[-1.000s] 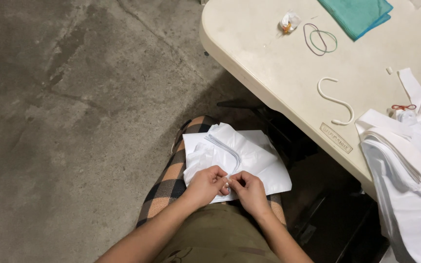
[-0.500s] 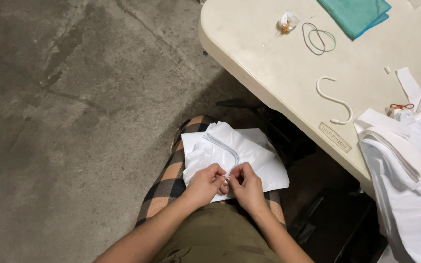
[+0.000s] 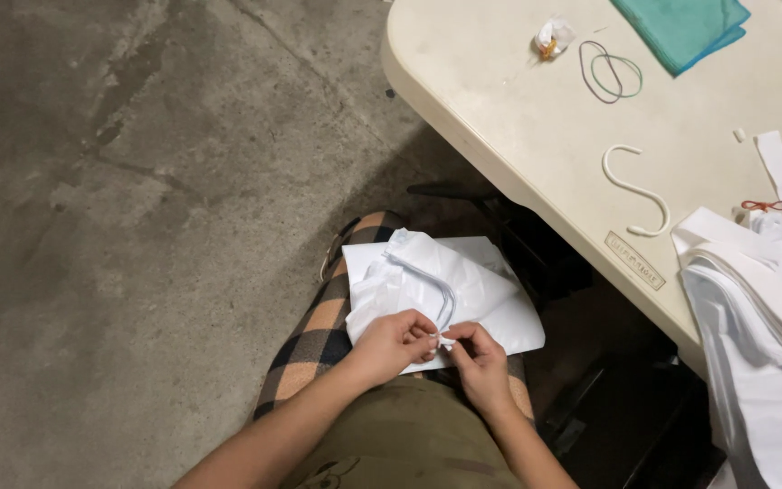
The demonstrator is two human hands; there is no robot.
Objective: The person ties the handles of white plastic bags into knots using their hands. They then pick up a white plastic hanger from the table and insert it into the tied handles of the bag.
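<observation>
A white plastic bag (image 3: 491,294) lies flattened on my lap, over checked trousers. Its top is bunched and lifted, and a thin pale cord or handle (image 3: 432,285) curves from the far corner down to my fingers. My left hand (image 3: 393,344) and my right hand (image 3: 479,358) meet at the bag's near edge, fingertips pinched together on a small white bit of the bag or its cord. What exactly sits between the fingertips is too small to tell.
A cream table (image 3: 536,136) stands to my right with a white S-shaped hook (image 3: 635,192), looped rubber bands (image 3: 610,72), a crumpled wrapper (image 3: 552,38) and a teal cloth (image 3: 681,27). A stack of white plastic bags (image 3: 762,308) hangs over its near corner. Concrete floor (image 3: 119,181) spreads left.
The bag's top has been drawn up and bunched toward the far left corner, and the cord has straightened. Both hands stay pinched together at the near edge.
</observation>
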